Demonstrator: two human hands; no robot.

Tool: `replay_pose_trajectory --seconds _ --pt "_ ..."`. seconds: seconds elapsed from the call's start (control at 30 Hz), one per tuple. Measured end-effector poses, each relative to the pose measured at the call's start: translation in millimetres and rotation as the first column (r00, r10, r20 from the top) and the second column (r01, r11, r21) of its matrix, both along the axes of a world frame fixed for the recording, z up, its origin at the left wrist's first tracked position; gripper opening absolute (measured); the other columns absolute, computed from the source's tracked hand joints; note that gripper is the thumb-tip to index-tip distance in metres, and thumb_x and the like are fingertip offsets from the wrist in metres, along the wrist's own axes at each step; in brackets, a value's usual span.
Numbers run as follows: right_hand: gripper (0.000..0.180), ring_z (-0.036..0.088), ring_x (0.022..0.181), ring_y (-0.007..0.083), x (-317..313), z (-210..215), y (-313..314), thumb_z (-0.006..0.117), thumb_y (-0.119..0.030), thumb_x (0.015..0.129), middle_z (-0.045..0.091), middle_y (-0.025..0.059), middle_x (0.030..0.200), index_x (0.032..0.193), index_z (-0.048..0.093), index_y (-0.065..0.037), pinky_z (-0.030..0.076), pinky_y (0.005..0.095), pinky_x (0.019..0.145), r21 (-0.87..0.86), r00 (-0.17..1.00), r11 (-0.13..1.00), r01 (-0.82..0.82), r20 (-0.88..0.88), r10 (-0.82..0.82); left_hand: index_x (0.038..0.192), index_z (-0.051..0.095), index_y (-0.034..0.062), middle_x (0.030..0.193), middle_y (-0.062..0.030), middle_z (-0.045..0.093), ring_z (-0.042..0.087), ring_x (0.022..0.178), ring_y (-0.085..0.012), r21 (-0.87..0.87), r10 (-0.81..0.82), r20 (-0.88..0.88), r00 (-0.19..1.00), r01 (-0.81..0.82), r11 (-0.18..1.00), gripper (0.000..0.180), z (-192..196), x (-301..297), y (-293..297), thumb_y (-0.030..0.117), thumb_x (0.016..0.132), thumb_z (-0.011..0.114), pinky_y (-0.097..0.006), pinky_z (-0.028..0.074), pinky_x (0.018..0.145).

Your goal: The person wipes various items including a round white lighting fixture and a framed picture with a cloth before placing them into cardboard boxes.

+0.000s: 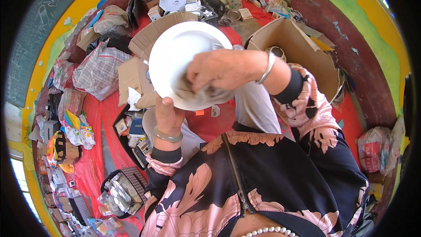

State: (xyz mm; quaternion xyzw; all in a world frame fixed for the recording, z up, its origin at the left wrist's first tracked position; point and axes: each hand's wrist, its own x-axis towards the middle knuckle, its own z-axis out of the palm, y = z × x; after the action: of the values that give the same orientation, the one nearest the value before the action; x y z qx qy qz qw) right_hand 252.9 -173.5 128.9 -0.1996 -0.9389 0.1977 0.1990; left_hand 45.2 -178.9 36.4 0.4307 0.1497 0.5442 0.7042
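A round white plate (169,57) with a raised rim is tilted in front of me above my lap. My left hand (169,116) grips its near edge, the thumb showing by the rim and the other fingers hidden behind. Over the plate's right half, my right hand (215,68) is closed and smeared by motion. Bunched beneath its fingers is a greyish cloth (210,92), pressed against the plate's inner face; its outline is blurred.
An open cardboard box (280,37) stands to the right, and flattened cardboard (131,77) lies left of the plate. At left are a checked bag (103,68) and two bins of small goods (136,138), (120,193). A white box (172,1) and piled packages sit at the back.
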Motion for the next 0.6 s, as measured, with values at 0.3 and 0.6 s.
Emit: replay_pose_trajectory --seconds 0.3,0.6 --pt "0.029 0.056 0.091 0.0302 12.8 32.1 36.8 0.059 -0.002 0.068 0.059 0.0115 0.096 0.095 0.065 -0.007 0.047 0.0361 0.079 0.427 0.724 0.61 0.667 -0.565 -0.396 0.132 0.034 0.0017 0.128 -0.0084 0.045 0.045 0.117 -0.0236 -0.052 0.047 0.005 0.999 -0.046 0.998 0.086 4.9 8.6 -3.4 0.047 0.07 0.072 -0.039 0.04 0.097" --pt "0.033 0.054 0.097 0.0305 -23.1 -24.5 -11.3 0.056 0.004 0.065 0.059 0.0128 0.101 0.093 0.067 -0.007 0.043 0.0374 0.086 0.187 0.965 0.971 0.149 -0.242 -0.101 0.133 0.032 0.0039 0.13 -0.0103 0.043 0.043 0.119 -0.0254 -0.087 0.143 0.064 0.988 -0.137 0.987 0.077 8.1 -7.4 4.6 0.047 0.078 0.064 -0.04 0.035 0.1"
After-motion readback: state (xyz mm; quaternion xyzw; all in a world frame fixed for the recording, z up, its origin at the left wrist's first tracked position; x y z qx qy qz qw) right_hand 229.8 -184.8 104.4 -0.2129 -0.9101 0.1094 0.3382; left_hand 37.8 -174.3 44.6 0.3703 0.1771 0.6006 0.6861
